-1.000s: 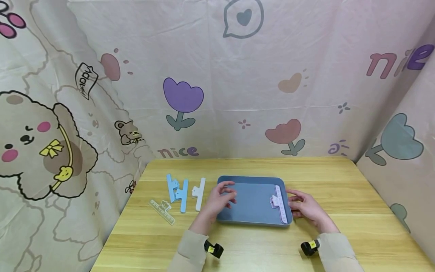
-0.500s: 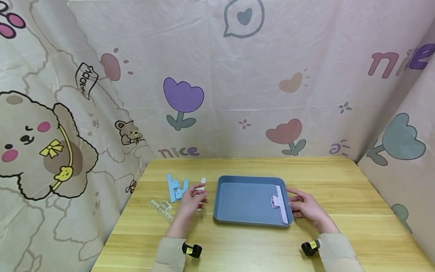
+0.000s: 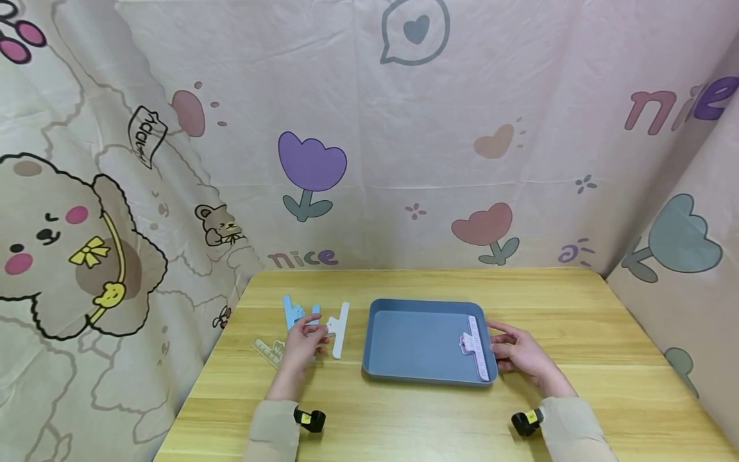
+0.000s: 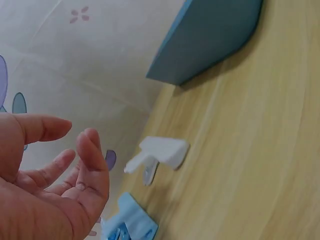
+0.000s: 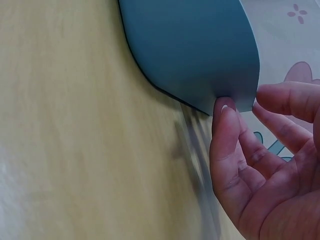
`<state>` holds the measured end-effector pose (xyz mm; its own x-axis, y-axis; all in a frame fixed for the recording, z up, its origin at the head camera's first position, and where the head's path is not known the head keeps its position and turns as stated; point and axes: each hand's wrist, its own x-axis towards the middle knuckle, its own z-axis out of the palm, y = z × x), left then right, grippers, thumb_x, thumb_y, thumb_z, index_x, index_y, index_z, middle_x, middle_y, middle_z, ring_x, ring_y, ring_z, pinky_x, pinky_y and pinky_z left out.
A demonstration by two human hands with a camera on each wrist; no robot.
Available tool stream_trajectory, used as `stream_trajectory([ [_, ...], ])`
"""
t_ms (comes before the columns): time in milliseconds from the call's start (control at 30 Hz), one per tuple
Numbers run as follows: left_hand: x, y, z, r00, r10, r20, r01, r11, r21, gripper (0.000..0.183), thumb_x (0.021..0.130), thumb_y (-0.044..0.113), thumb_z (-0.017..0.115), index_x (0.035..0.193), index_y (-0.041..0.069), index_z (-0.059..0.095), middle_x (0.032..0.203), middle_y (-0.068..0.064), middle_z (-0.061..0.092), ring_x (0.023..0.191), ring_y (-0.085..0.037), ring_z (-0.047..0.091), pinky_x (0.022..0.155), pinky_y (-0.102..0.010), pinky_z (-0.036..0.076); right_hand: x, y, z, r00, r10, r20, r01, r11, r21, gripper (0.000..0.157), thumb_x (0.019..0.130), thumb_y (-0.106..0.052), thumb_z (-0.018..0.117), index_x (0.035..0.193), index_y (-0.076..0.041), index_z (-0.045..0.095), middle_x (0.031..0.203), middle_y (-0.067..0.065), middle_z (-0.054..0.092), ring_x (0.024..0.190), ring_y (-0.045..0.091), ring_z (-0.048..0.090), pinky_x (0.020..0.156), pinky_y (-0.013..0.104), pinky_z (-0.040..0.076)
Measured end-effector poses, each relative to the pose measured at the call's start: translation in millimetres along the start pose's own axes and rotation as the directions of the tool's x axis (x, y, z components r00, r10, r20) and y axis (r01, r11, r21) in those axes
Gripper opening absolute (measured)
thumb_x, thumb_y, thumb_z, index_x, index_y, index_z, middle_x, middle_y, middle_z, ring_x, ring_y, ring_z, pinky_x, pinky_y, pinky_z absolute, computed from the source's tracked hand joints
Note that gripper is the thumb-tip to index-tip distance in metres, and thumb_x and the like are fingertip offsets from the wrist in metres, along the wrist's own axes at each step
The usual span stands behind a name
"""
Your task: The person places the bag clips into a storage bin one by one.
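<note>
My left hand [image 3: 300,346] hovers over the long-bar clips on the left, fingers loosely bent with a gap between thumb and fingertips, holding nothing. Beneath it, partly covered, are light-blue clips [image 3: 288,313] and a clear clip [image 3: 267,352] with printed marks. A white clip [image 3: 342,330] lies just right of the hand; the left wrist view shows this white clip [image 4: 164,150] beyond the fingers. My right hand [image 3: 524,354] rests its fingertips against the right outer wall of the blue-grey tray [image 3: 424,305]. Inside the tray, along that side, lies a purple clip [image 3: 478,353].
The wooden table [image 3: 427,417] carries the tray at its middle. Behind it and at both sides hangs a printed cloth [image 3: 392,128]. A small black camera [image 3: 312,420] sits on the left wrist, and another black camera [image 3: 526,422] on the right.
My left hand has left the tray's left side and moved left, past the white clip, to over the blue clips. The right hand stays at the tray's right side.
</note>
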<state>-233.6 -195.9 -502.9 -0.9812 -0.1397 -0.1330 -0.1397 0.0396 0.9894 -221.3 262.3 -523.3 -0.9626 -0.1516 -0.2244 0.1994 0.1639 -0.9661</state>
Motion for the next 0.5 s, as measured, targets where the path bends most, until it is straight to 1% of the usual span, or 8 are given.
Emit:
stream_trajectory([
  [67,2.8,-1.0,-1.3,1.000,-0.007,0.010,0.007,1.000,0.005,0.046,0.095,0.000,0.060,0.138,-0.004,0.044,0.113,-0.023,0.056,0.089,-0.036,0.064,0.066,-0.036,0.054,0,0,0.0,1.000,0.001,-0.002,-0.001,1.000,-0.003,0.063,0.094,-0.001,0.059,0.151,0.000,0.031,0.119,0.024,0.053,0.083,0.024,0.062,0.063,0.037,0.057],
  [233,8.3,-4.3,-2.5,1.000,-0.014,0.020,0.013,0.999,0.040,0.049,0.094,-0.001,0.060,0.139,-0.004,0.043,0.109,-0.017,0.055,0.088,-0.036,0.064,0.066,-0.036,0.055,0,0,0.2,1.000,0.003,-0.001,-0.003,1.000,-0.003,0.063,0.095,0.000,0.059,0.151,-0.001,0.031,0.119,0.024,0.053,0.084,0.024,0.062,0.063,0.037,0.057],
  [367,12.5,-9.4,-2.7,1.000,-0.020,0.023,0.019,0.998,0.057,0.051,0.093,-0.002,0.060,0.141,-0.004,0.042,0.107,-0.016,0.054,0.085,-0.032,0.064,0.065,-0.035,0.056,0,0,0.3,1.000,0.002,-0.002,-0.002,1.000,0.001,0.062,0.095,0.000,0.058,0.151,-0.001,0.032,0.119,0.023,0.053,0.083,0.024,0.062,0.063,0.036,0.057],
  [500,16.5,-14.1,-1.2,0.999,-0.032,0.037,0.030,0.999,0.044,0.056,0.093,-0.004,0.058,0.144,-0.007,0.037,0.109,-0.019,0.054,0.082,-0.027,0.065,0.067,-0.034,0.057,1,0,0.2,1.000,0.000,-0.005,0.000,1.000,0.002,0.062,0.094,0.001,0.059,0.151,0.000,0.032,0.119,0.024,0.053,0.083,0.024,0.062,0.062,0.036,0.057],
])
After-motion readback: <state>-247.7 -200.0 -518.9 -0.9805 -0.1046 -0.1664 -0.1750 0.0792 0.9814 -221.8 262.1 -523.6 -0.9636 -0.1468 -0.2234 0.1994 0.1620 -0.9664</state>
